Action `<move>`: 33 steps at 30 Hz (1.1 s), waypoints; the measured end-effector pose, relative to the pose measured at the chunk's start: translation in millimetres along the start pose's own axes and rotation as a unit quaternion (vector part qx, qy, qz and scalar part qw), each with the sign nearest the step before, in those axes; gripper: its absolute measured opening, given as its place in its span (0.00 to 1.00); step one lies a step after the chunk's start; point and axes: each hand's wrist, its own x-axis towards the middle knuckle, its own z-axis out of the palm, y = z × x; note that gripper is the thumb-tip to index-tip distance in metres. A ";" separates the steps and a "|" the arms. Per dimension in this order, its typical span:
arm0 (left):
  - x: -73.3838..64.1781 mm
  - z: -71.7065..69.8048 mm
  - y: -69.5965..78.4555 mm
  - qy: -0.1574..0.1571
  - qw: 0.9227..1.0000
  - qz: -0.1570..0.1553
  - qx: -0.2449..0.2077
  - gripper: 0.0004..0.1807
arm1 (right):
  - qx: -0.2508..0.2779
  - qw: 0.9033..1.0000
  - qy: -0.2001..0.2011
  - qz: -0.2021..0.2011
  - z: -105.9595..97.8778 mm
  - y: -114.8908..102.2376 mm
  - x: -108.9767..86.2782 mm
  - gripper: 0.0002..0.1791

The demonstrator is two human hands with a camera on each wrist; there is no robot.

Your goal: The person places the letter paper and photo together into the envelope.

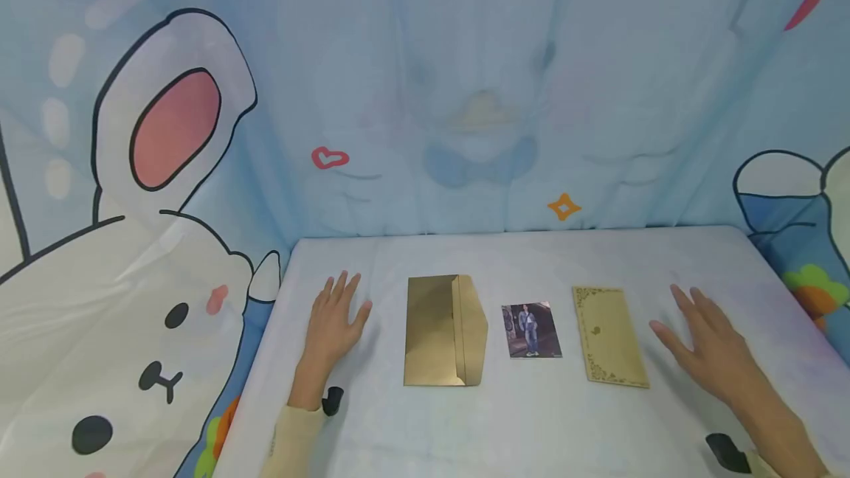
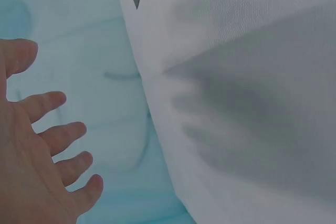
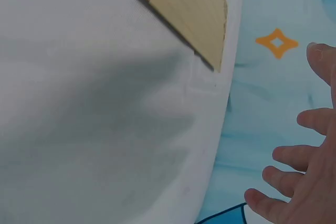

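Note:
My left hand (image 1: 334, 324) is held over the left part of the table, fingers spread and holding nothing. To its right lies a gold envelope (image 1: 430, 330) with its flap (image 1: 471, 330) folded out to the right. A small photo (image 1: 532, 330) of a standing person lies in the middle. Right of that is a gold card (image 1: 611, 338) with ornamental corners; its edge also shows in the right wrist view. Nearest the card, my right hand (image 1: 713, 345) hovers with straight, spread fingers and nothing in them. Both hands cast shadows on the cloth.
A white cloth covers the table (image 1: 531, 426). Behind its far edge hangs a light blue curtain (image 1: 372, 94) with printed shapes. On the left, a large printed rabbit (image 1: 186, 271) fills the curtain beside the table.

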 end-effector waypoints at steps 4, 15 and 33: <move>4.8 2.0 5.4 0.002 1.000 0.009 -0.002 0.33 | 0.009 1.000 -0.006 -0.014 -1.3 -10.0 7.3 0.48; 8.6 13.2 17.1 -0.032 0.999 0.006 -0.002 0.35 | 0.031 0.999 -0.010 -0.041 5.1 -35.1 14.6 0.46; 3.3 26.4 38.6 -0.066 0.998 0.008 -0.016 0.42 | 0.075 0.993 -0.027 -0.086 22.1 -63.2 3.7 0.43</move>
